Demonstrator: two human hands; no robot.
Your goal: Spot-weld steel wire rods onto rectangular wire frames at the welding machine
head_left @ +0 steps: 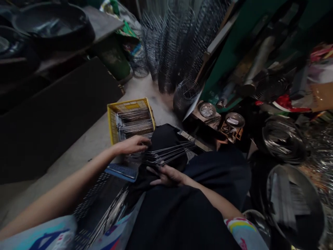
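Note:
Several thin metal wire pieces (171, 152) lie in a bundle across my lap, over the dark trousers. My right hand (169, 174) is below the bundle, its fingers around the near left end of the wires. At the other side, my left hand (134, 144) hovers by the bundle's left end with fingers bent; whether it touches a wire is too blurred to tell. Just beyond my left hand stands a yellow crate (110, 121) with many wire pieces stacked in it. A blue crate (122, 171) with long metal rods (110, 215) sits to the left of my lap.
Tall stacks of wire racks (171, 48) stand ahead. On the right are a bowl of small metal parts (207, 110), a second small bowl (235, 120), and large round containers (296, 205) with metal pieces. A dark board (57, 114) and a table with black pans (54, 24) are at the left.

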